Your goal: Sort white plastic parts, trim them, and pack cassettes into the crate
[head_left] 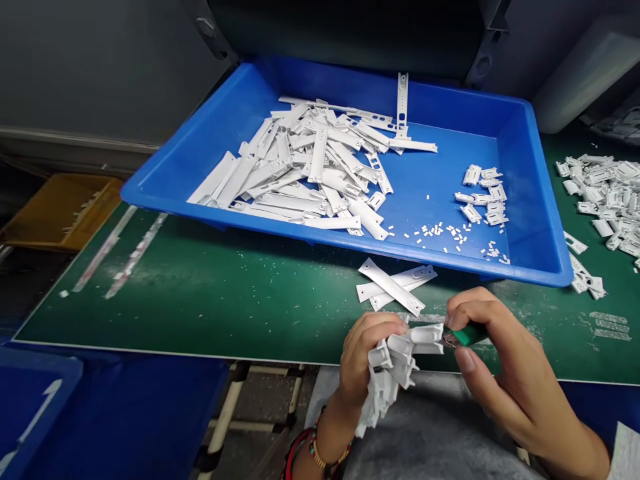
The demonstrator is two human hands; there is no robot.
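A green table (200, 293) spreads across the view, carrying a large blue tray (435, 177). In the tray's left and middle lies a pile of white strips (300, 160); beyond its right wall sits a heap of small white parts (615, 193). The person's right grip (515, 360) curls its fingers around a green object (469, 335), the thumb spread below. The left grip (363, 350) is closed around a bundle of white strips (387, 380) at the table's front edge. The green object's dark end is right by the bundle's upper ends; whether they touch I cannot tell. Three loose strips (393, 288) lie crossed between tray and hands. Tiny white chips (440, 231) are scattered on the tray floor.
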